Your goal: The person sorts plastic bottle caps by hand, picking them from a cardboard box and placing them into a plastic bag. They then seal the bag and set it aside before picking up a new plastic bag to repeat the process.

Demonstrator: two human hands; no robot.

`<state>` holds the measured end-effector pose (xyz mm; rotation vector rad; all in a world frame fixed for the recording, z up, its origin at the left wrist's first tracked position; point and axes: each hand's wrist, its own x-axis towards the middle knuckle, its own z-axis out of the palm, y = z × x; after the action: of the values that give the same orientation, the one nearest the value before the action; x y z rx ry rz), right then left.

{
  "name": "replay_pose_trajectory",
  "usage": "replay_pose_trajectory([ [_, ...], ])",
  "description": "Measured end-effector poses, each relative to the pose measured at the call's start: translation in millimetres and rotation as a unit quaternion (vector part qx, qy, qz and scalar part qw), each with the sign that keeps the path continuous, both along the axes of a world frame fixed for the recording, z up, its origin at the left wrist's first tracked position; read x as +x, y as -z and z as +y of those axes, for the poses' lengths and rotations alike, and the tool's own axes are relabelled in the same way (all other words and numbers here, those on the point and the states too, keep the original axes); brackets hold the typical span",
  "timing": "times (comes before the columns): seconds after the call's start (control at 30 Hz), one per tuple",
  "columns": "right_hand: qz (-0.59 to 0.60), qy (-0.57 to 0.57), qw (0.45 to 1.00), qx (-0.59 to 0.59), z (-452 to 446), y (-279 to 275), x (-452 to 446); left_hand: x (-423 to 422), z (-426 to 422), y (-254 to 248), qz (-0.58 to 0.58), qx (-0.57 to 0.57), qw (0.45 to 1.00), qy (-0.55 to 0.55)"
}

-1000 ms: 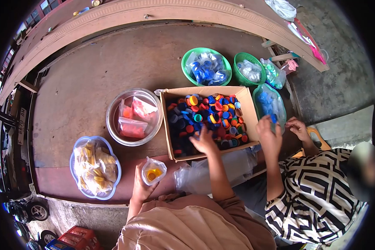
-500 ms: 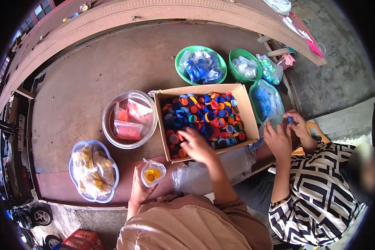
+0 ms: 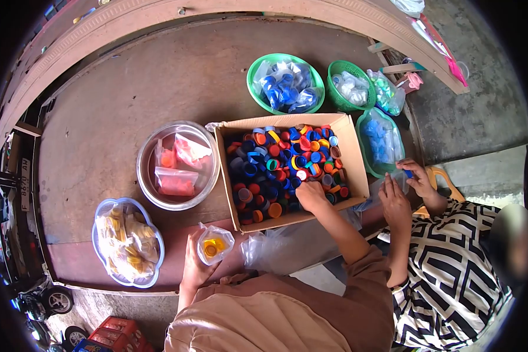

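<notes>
The big brown bench (image 3: 100, 141) holds most of the things. At the right, another person in a black and cream shirt (image 3: 452, 270) has both hands near the bench edge, with a small blue cap (image 3: 409, 173) at the fingers of one.

The open cardboard box (image 3: 353, 157) sits in the middle, with lots of caps (image 3: 281, 167) in it: blue, red, orange and green. A pile of clear plastic (image 3: 311, 240) lies in front of the box, under the right arm.

Left of the box is a round metal bowl (image 3: 179, 206) with red bags (image 3: 176, 183) in it. Nearer the front edge, a pale blue tray (image 3: 95, 237) holds bags of yellow caps. Past the box's far side are a round green tray (image 3: 250, 82) with blue caps in bags and a green basket (image 3: 334, 102) with white ones. A long green tray (image 3: 362, 146) is by its right side.

The left hand (image 3: 198, 267) has its grip closed on the side of a small clear bag (image 3: 216, 233). The bag's mouth is up, and yellow caps (image 3: 213, 247) sit inside it. The right hand (image 3: 312, 196) reaches into the box, fingers down in the caps. I cannot tell if its grip holds one. A red and white cap (image 3: 301, 174) is just past its fingers.
</notes>
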<state>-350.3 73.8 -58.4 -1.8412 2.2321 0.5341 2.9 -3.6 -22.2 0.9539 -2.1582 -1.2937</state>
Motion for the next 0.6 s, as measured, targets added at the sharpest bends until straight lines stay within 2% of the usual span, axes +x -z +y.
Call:
replay_pose_trajectory([
  [0.07, 0.009, 0.001, 1.0, 0.026, -4, -5, -3, 0, 0, 0, -0.002, 0.01, 1.0, -0.007],
  [0.1, 0.013, 0.006, 1.0, 0.003, -4, -4, -5, 0, 0, 0, -0.003, 0.015, 1.0, -0.011],
  [0.2, -0.1, 0.031, 0.994, -0.018, 2, -13, -18, 2, 1, 3, -0.004, 0.026, 1.0, -0.016],
  [0.23, -0.17, 0.046, 0.98, -0.089, 6, -18, -22, 2, 1, 3, -0.004, 0.019, 1.0, -0.016],
  [0.33, -0.282, 0.11, 0.944, -0.134, 4, -35, -26, 3, 1, 1, -0.007, 0.003, 1.0, -0.016],
  [0.37, -0.299, 0.149, 0.935, -0.121, 1, -50, -22, 3, 2, 1, -0.008, 0.0, 1.0, -0.017],
  [0.47, -0.367, 0.154, 0.884, -0.244, 3, -58, -6, 2, 4, 2, -0.012, 0.011, 1.0, -0.016],
  [0.5, -0.394, 0.196, 0.873, -0.211, 2, -66, 1, 3, 4, 3, -0.014, 0.017, 1.0, -0.016],
  [0.53, -0.449, 0.191, 0.831, -0.267, 1, -70, 14, 3, 4, 4, -0.012, 0.005, 1.0, -0.012],
  [0.6, -0.428, 0.17, 0.839, -0.29, -8, -86, 41, 3, 5, 7, -0.009, -0.017, 1.0, -0.003],
])
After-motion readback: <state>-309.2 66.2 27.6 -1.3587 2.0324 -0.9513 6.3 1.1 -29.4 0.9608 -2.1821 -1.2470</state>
